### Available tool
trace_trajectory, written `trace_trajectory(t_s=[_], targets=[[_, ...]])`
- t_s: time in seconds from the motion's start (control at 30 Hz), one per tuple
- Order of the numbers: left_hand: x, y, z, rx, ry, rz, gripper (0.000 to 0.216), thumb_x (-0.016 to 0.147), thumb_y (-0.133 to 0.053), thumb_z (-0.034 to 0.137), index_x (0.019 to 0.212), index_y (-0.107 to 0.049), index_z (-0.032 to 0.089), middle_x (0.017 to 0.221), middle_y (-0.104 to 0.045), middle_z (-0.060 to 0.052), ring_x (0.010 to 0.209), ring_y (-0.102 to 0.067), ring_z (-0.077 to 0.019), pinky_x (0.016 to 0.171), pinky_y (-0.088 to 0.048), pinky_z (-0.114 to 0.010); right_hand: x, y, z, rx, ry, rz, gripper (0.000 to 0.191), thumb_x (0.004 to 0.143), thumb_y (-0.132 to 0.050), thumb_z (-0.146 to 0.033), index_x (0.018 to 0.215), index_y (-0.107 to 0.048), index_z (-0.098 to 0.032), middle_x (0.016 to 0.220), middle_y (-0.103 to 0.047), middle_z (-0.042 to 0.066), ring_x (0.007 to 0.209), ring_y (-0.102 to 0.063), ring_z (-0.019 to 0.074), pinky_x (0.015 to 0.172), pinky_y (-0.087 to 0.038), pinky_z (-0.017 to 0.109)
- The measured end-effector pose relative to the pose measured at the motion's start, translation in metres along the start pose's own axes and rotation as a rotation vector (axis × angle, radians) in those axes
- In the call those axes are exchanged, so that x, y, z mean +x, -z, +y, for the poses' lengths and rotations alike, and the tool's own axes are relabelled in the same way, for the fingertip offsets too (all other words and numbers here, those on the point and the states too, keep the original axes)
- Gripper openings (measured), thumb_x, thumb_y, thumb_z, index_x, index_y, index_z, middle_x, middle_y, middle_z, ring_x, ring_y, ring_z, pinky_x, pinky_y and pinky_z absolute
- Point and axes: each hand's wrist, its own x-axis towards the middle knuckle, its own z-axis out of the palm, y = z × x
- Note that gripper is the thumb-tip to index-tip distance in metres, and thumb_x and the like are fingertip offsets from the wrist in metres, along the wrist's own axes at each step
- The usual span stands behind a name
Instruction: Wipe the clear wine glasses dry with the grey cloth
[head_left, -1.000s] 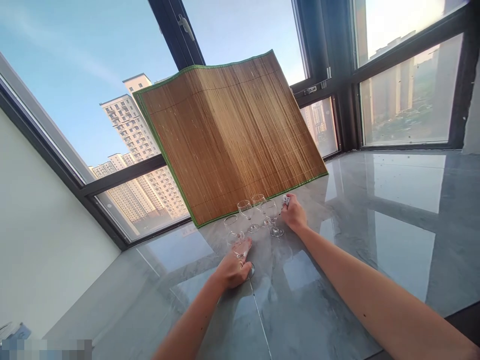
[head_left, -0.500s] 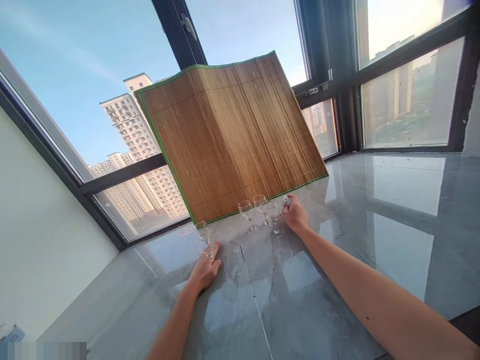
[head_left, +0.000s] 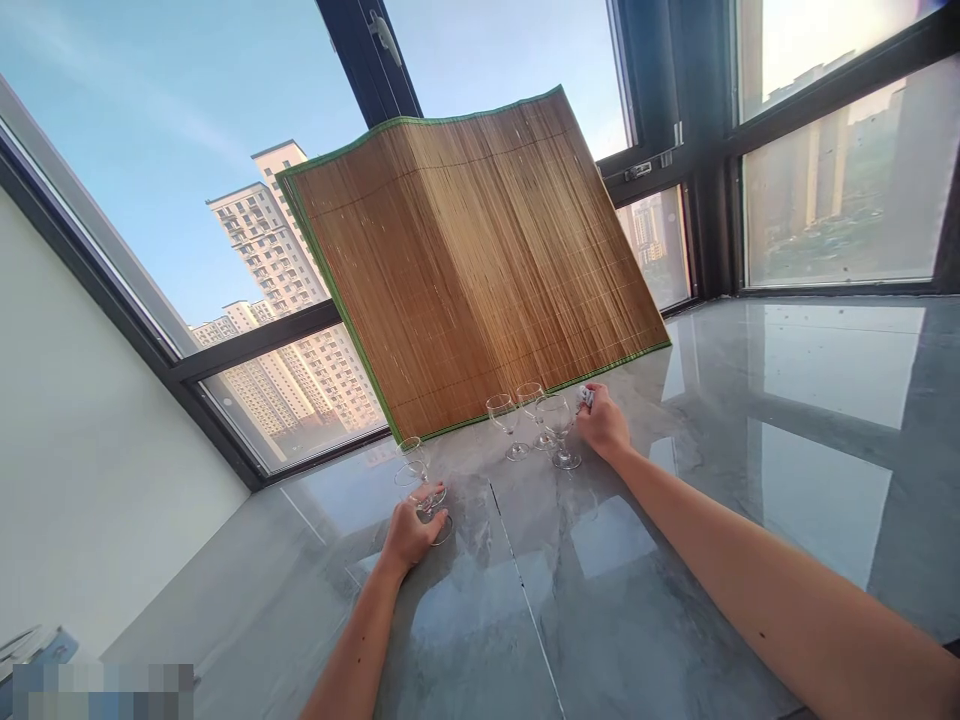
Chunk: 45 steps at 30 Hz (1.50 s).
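Observation:
My left hand (head_left: 407, 537) closes its fingers round the stem of a clear wine glass (head_left: 411, 476), whose round foot shows beside the thumb. Just behind it stands a second clear glass (head_left: 410, 449), partly overlapped by the first. My right hand (head_left: 604, 424) is closed on a small white object (head_left: 586, 397) with dark marks, too small to name. To the left of that hand, three stemmed glasses stand upright close together: a left glass (head_left: 501, 414), a rear glass (head_left: 530, 402) and a front glass (head_left: 556, 418).
A bamboo mat (head_left: 480, 270) with green edging leans upright against the windows behind the glasses. Underneath is a glossy grey marbled surface (head_left: 660, 620) with a pale seam. Dark window frames (head_left: 255, 345) border it, and a white wall (head_left: 82, 440) rises at left.
My left hand's fingers have gone from stretched out beside the glass to curled round its stem. My right hand still holds the white object. The view has shifted slightly.

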Motion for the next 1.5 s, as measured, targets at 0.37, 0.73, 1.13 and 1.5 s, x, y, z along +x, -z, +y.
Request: trace_trajectory(t_s=[0.37,0.73,1.13,1.5], targets=[[-0.011,0.014,-0.011,0.045,0.059,0.061,0.032,0.074,-0.066,0.040,0.101,-0.068,0.022,0.117,-0.068,-0.006,0.116,-0.059,-0.0240,0.100,-0.044,-0.037,-0.001,0.003,-0.001,0.003,-0.020,-0.027,0.040,0.086,-0.044,-0.024,0.126,-0.048,-0.018,0.100,-0.069,0.012,0.081,-0.061,0.0245,0.064,-0.035,0.029],[-0.005,0.011,-0.020,0.281,0.228,0.168,0.050,0.068,-0.067,0.053,0.101,-0.055,0.018,0.108,-0.062,-0.009,0.105,-0.059,-0.0261,0.093,-0.044,-0.036,0.006,-0.005,0.001,0.316,-0.081,-0.143,0.033,0.080,-0.050,-0.022,0.112,-0.059,-0.021,0.088,-0.066,0.006,0.071,-0.059,0.0180,0.061,-0.041,0.025],[-0.005,0.011,-0.005,0.304,0.363,0.162,0.082,0.069,-0.061,0.065,0.131,-0.044,0.014,0.132,-0.052,-0.020,0.126,-0.047,-0.0336,0.103,-0.036,-0.042,-0.002,-0.013,-0.009,0.553,-0.046,-0.391,0.041,0.069,-0.051,-0.020,0.107,-0.065,-0.018,0.067,-0.059,-0.001,0.050,-0.052,0.0113,0.038,-0.035,0.017],[-0.023,0.051,0.019,0.552,0.530,-0.034,0.089,0.040,-0.067,0.080,0.102,-0.065,0.017,0.128,-0.057,-0.024,0.123,-0.046,-0.0471,0.093,-0.040,-0.051,-0.006,-0.005,-0.015,0.594,-0.056,-0.460,0.037,0.067,-0.052,-0.021,0.101,-0.066,-0.017,0.063,-0.059,-0.001,0.046,-0.053,0.0120,0.037,-0.035,0.018]])
